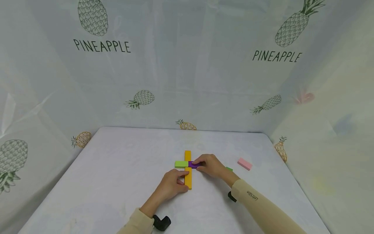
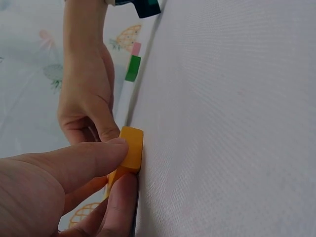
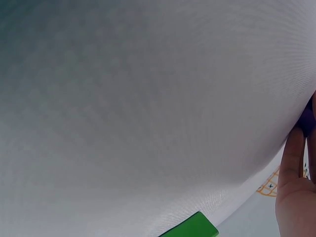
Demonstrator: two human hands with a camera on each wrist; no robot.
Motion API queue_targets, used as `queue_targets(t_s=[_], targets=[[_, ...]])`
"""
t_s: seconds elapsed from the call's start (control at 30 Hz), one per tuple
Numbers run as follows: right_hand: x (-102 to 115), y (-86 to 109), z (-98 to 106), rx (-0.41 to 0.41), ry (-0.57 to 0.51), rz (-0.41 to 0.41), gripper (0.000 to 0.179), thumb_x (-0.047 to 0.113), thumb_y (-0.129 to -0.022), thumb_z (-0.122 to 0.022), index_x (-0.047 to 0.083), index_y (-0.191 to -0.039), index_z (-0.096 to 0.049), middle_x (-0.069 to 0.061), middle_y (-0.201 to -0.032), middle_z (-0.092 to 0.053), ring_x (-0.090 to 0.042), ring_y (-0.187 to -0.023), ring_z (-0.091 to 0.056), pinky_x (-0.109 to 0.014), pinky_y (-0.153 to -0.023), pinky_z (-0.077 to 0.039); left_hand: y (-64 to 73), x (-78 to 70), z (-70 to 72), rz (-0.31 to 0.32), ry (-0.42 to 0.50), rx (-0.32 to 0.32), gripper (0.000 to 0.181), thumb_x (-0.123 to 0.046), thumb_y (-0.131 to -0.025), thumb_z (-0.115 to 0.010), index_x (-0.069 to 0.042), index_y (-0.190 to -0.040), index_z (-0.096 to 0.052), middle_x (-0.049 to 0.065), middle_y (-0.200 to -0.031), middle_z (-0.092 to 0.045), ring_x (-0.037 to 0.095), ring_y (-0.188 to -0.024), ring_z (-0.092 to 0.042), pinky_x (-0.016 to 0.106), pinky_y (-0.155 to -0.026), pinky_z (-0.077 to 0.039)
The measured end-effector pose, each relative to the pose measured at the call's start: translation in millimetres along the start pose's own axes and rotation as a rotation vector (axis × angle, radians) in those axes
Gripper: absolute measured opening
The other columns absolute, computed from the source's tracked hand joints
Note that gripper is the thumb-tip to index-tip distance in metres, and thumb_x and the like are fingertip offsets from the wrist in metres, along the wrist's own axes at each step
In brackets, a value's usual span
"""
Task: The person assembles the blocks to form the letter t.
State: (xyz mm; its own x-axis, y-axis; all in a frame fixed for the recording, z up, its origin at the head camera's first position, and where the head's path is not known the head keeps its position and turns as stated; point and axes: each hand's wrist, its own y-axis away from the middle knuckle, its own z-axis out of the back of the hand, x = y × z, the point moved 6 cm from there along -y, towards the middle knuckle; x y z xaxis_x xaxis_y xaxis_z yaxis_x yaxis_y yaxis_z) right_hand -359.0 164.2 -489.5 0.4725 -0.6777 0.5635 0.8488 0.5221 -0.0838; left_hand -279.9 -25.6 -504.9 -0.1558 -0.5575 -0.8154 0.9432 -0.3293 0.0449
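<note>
Several flat blocks form a cross on the white table. A lime green block [image 1: 181,164] is its left arm and a purple block [image 1: 191,164] its right. One yellow block [image 1: 188,155] points to the far side, another yellow block [image 1: 188,180] toward the near side. My left hand [image 1: 171,184] holds the near yellow block between thumb and fingers, as the left wrist view also shows on the block's end [image 2: 132,148]. My right hand [image 1: 212,165] pinches the purple block, which is partly hidden by the fingers and shows as a dark bit in the right wrist view.
A dark green block [image 1: 229,169] lies behind the right wrist, mostly hidden. Farther right is a pink block [image 1: 244,164]. The table [image 1: 140,146] ends at a back edge against a pineapple-print cloth [image 1: 187,65], which also hangs at both sides.
</note>
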Motion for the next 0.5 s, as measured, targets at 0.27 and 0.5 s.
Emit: queue_targets(t_s=[0.27, 0.5], targets=[[2.5, 0.7, 1.2, 0.009, -0.009, -0.017, 0.027, 0.009, -0.095, -0.081, 0.017, -0.120, -0.082, -0.003, -0.120, -0.077, -0.021, -0.112, -0.069, -0.040, -0.102, -0.058, -1.4, 1.9, -0.1, 0.007, 0.002, -0.005, 0.059, -0.018, -0.084, -0.091, -0.012, -0.140, -0.071, 0.005, -0.110, -0.064, 0.013, -0.081, -0.061, 0.023, -0.068, -0.054], [3.3, 0.9, 1.1, 0.014, -0.011, -0.040, 0.027, 0.010, -0.095, -0.080, 0.017, -0.121, -0.081, -0.003, -0.121, -0.076, -0.020, -0.112, -0.069, -0.040, -0.102, -0.057, -2.0, 3.3, -0.2, 0.013, 0.001, -0.004, 0.061, -0.018, -0.084, -0.092, -0.013, -0.141, -0.071, 0.005, -0.110, -0.063, 0.014, -0.079, -0.060, 0.023, -0.066, -0.053]])
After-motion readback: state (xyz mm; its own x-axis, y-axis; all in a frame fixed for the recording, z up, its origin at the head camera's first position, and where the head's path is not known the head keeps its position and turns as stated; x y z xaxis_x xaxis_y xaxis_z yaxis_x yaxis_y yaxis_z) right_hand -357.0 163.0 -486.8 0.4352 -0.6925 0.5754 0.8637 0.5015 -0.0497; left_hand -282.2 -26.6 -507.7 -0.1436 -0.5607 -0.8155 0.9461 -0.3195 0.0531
